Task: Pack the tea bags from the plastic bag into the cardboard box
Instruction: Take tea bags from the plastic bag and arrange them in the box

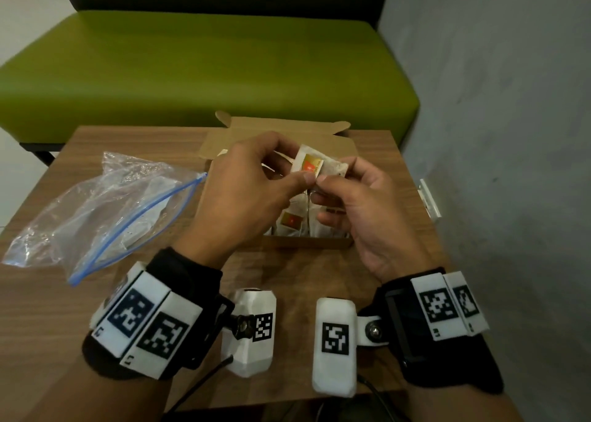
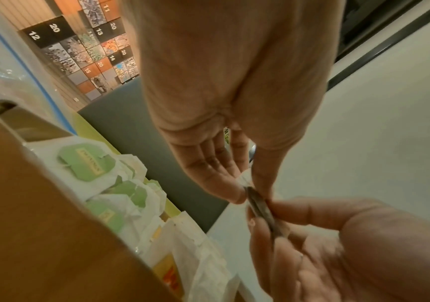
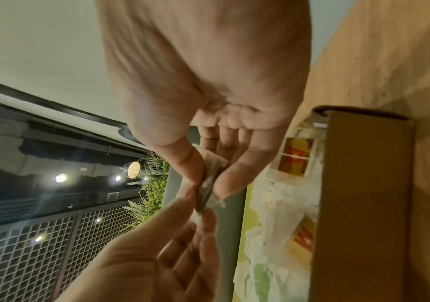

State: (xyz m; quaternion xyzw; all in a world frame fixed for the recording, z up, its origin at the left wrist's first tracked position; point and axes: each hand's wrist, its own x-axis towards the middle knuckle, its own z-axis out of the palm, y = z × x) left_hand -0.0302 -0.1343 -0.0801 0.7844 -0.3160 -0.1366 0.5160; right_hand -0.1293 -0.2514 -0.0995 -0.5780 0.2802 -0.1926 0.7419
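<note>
- At the left of the wooden table, the plastic bag lies slack and crumpled with its blue zip edge open toward the box; at least one pale tea bag seems to remain inside, though the film blurs it.
- Just right of the bag, the left hand hovers over the cardboard box, its thumb and forefinger pinching the near-left edge of one tea bag; the other fingers are curled loosely behind.
- Between the two hands, that tea bag is held flat-face up, its long axis running left to right from one pinch to the other, directly above the open box and clear of its contents.
- Under it, the box already holds several tea bags: green-labelled ones at the far end, orange-labelled ones nearer the person.
- To the right, the right hand pinches the bag's right end between thumb and forefinger, the remaining fingers half-open below.
- Judged from this, both hands are equally near; the bag lies straight above its goal, so the coming move is simply down, probably one hand letting go first.
</note>
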